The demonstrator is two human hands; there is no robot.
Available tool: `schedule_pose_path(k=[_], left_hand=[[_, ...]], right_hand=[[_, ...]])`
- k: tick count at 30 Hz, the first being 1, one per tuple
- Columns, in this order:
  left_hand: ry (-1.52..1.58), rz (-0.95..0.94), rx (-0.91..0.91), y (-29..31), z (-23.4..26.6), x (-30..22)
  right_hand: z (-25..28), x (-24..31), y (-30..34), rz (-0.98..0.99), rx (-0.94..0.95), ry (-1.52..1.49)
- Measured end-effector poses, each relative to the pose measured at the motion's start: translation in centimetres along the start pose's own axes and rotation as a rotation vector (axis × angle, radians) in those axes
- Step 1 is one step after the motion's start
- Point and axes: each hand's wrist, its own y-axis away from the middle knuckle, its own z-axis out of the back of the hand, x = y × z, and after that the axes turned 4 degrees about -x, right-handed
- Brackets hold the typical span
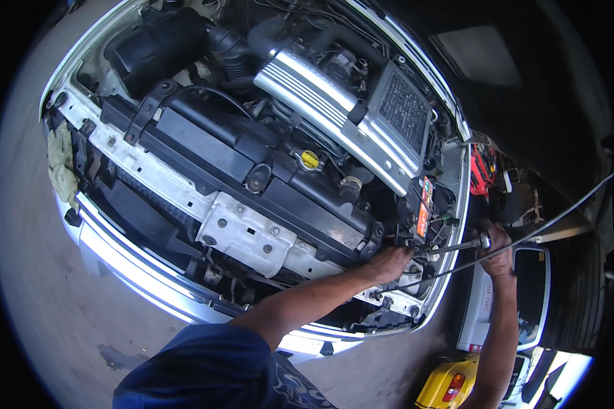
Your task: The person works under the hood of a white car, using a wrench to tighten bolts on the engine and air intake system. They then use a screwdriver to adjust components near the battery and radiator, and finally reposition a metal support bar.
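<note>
In the head view, the right hand [499,249] had its grip wrapped about the round, polished chrome head of a ratchet wrench [456,247]. The tool's slim steel bar ran leftward over the front corner of a vehicle's engine bay, just beside a boxy battery [424,208] with a glossy orange-red label. At the bar's other end was the left hand [391,264], its fingers curled down among the fittings; whether its grip was closed on anything could not be told.

A thin, dark, round prop rod [546,223] rose at a slant from the white-painted metal front panel [245,232], a flat, bolted plate pierced with square holes, and passed just in front of the right wrist. Behind the panel lay smooth black plastic shrouding, with a round yellow radiator cap [310,160] beyond it. A brushed silver cover [307,85] with raised parallel ribs led to a finely finned, rectangular intercooler [402,112]. Farther left sat a matte black, rounded air-cleaner housing [158,51], joined to a ribbed rubber hose [230,56]. A crumpled, pale green cloth [62,163] draped over the front left corner. Grey, stained floor [109,293] spread below, and a glossy yellow car [433,387] with a red lamp stood at the lower right.
</note>
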Motion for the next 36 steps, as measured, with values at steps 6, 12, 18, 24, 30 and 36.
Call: schedule_pose_path(k=[6,12,18,24,30,36], left_hand=[[-0.039,-0.018,0.084,0.0,0.3,0.0],[0.079,0.058,0.005,0.0,0.3,-0.1],[-0.023,0.018,0.002,-0.2,0.9,-0.5],[-0.027,0.031,-0.049,-0.1,1.4,-1.5],[-0.101,-0.146,-0.122,-0.2,1.3,-1.8],[-0.143,-0.007,-0.109,-0.1,1.0,-1.9]], right_hand=[[-1.0,-1.1,2.5,0.035,-0.009,0.302],[-1.8,-1.5,2.3,-0.087,0.026,-0.051],[-0.7,-0.3,2.0,0.143,-0.057,0.201],[-0.6,-0.1,1.4,-0.228,0.237,0.098],[-0.1,-0.2,3.8,0.020,-0.049,0.093],[0.8,1.3,2.1,-0.302,0.155,-0.021]])
